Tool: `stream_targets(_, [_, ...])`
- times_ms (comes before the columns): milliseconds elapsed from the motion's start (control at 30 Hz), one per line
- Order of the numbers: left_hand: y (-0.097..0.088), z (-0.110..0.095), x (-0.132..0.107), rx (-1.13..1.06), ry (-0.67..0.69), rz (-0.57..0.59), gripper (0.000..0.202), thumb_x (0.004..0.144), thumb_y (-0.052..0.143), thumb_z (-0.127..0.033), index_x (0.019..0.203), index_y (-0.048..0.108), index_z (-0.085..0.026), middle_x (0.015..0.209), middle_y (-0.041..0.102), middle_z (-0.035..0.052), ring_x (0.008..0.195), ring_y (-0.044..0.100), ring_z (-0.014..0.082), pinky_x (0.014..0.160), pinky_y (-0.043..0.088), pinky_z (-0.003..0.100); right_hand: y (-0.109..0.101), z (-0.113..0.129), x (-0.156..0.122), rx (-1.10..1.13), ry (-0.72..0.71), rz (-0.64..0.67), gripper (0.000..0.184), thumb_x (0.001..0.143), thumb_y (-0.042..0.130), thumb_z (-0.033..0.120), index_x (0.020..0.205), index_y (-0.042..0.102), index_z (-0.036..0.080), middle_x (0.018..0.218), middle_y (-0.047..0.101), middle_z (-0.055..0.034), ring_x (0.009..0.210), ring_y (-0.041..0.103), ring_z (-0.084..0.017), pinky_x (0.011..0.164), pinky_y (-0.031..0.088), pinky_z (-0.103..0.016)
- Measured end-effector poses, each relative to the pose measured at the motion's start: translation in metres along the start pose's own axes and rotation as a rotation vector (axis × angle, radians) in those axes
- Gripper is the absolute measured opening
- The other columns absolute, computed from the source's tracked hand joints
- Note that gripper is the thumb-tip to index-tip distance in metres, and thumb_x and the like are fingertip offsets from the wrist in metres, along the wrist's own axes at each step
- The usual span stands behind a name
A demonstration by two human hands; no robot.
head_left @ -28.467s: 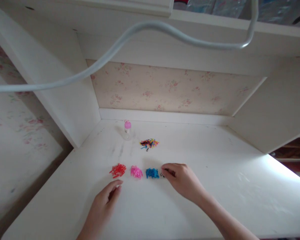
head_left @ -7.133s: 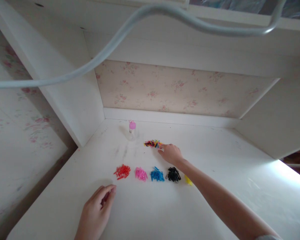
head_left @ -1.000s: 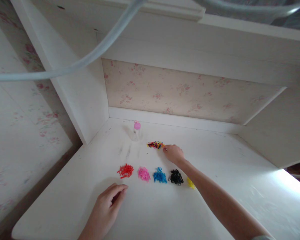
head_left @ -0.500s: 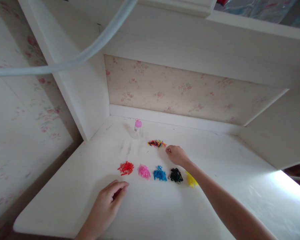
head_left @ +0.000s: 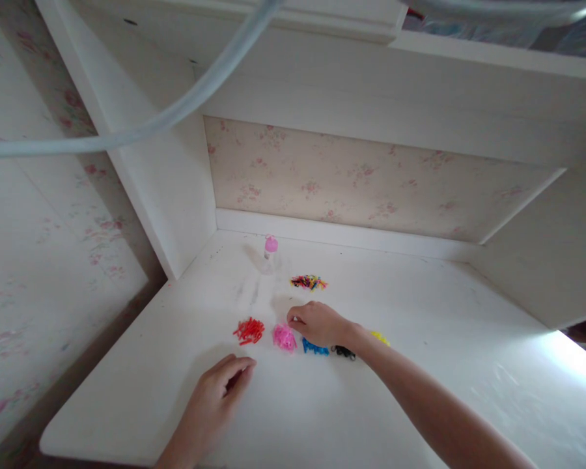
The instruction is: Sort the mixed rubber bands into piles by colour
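Pink pile [head_left: 284,339] of small pieces lies on the white bench [head_left: 317,417], second from the left in a row of five. Red pile [head_left: 249,331] lies just beside it on the left; to the right follow the blue pile [head_left: 315,348], black pile [head_left: 343,352] and yellow pile [head_left: 381,337], each partly covered by the right hand [head_left: 317,324] or its forearm. The right hand's fingers are pinched together at the far right edge of the pink pile; whether they grip a piece cannot be told. The left hand [head_left: 219,389] is nearest the red pile, on its near side, fingers curled with tips close together; any contents are hidden. Mixed-colour pile [head_left: 309,282] lies behind the row, with the pink-capped bottle [head_left: 270,255] upright to its left, near the back wall [head_left: 361,182]. Bench surface runs broadly rightward from the forearm to the right side panel [head_left: 532,260], and forward from the row to the front edge, which ends at a rounded left corner.
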State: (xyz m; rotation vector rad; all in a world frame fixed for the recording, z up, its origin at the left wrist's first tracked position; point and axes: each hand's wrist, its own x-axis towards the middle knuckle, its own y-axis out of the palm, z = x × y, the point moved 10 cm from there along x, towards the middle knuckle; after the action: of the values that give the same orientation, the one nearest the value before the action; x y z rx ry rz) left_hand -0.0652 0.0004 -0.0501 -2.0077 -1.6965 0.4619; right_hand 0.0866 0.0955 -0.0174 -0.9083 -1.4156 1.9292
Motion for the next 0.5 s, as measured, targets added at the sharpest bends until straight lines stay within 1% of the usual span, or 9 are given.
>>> stream_targets(133, [-0.001, 0.000, 0.000, 0.007, -0.002, 0.001, 0.027, 0.090, 0.044, -0.036, 0.099, 0.065, -0.022, 0.082, 0.063, 0.0005, 0.073, 0.059, 0.0130, 0.067, 0.047, 0.021, 0.003, 0.010, 0.007, -0.048, -0.051, 0.019, 0.029, 0.088, 0.039, 0.028, 0.096, 0.066, 0.023, 0.091, 0.070, -0.0048, 0.084, 0.063, -0.019, 0.063, 0.035, -0.024])
stream_targets(300, [0.000, 0.001, 0.000, 0.004, -0.016, 0.004, 0.027, 0.090, 0.044, -0.037, 0.099, 0.065, -0.022, 0.083, 0.064, 0.0004, 0.074, 0.059, 0.0131, 0.068, 0.046, 0.021, 0.000, 0.009, 0.007, -0.083, -0.055, 0.021, 0.028, 0.088, 0.040, 0.028, 0.093, 0.067, 0.025, 0.093, 0.070, -0.0036, 0.087, 0.062, -0.018, 0.066, 0.036, -0.024])
stream_targets(400, [0.000, 0.001, 0.000, 0.006, -0.014, 0.002, 0.027, 0.090, 0.044, -0.037, 0.099, 0.065, -0.022, 0.082, 0.064, 0.0003, 0.073, 0.059, 0.0131, 0.067, 0.046, 0.021, -0.009, 0.003, 0.001, -0.092, -0.026, -0.008, 0.028, 0.089, 0.039, 0.027, 0.092, 0.067, 0.025, 0.092, 0.070, -0.0026, 0.086, 0.061, -0.018, 0.064, 0.034, -0.023])
stream_targets(500, [0.000, 0.000, 0.000, 0.008, -0.008, 0.001, 0.027, 0.089, 0.045, -0.037, 0.099, 0.065, -0.022, 0.082, 0.064, 0.0002, 0.073, 0.059, 0.0131, 0.066, 0.046, 0.021, -0.020, -0.007, -0.016, -0.087, 0.051, -0.073, 0.027, 0.088, 0.039, 0.025, 0.086, 0.066, 0.024, 0.082, 0.069, -0.0019, 0.075, 0.060, -0.015, 0.058, 0.030, -0.022])
